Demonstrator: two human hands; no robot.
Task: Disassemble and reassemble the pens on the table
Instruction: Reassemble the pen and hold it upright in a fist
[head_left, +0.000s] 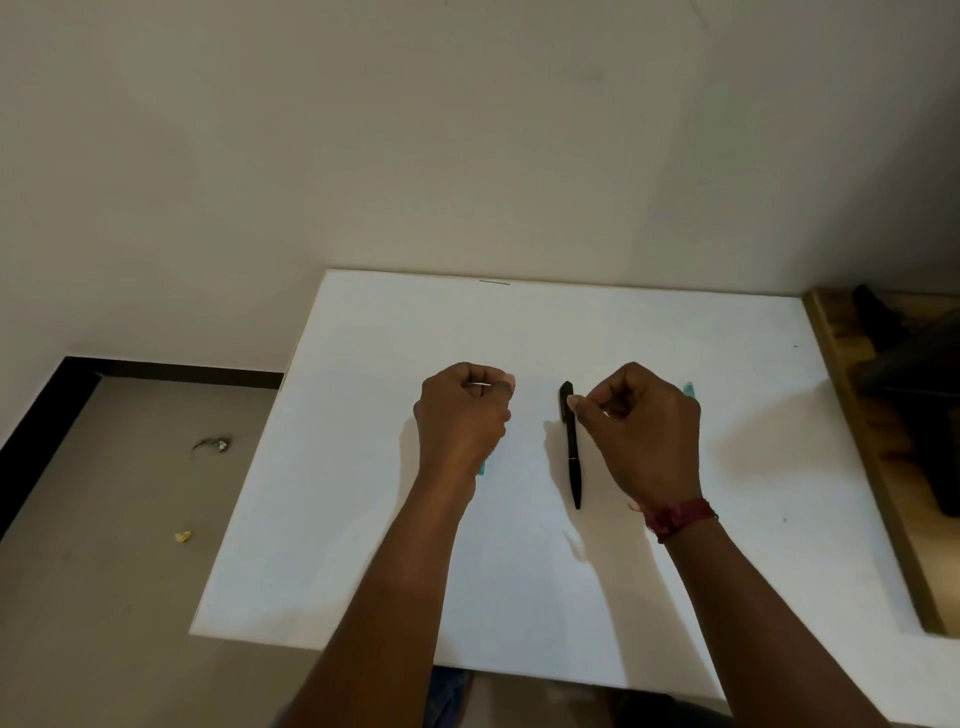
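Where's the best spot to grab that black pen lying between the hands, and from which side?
Probably the mid-barrel of the black pen, pinched from above across its width. It lies flat on the table, running toward and away from the person, with its middle uncovered.

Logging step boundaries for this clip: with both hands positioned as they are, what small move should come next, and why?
Probably the right hand closes on the cap end of the black pen and lifts it. Its fingertips sit right at that end, while the pen lies whole on the white table. The left hand is fisted around something teal, only partly visible.
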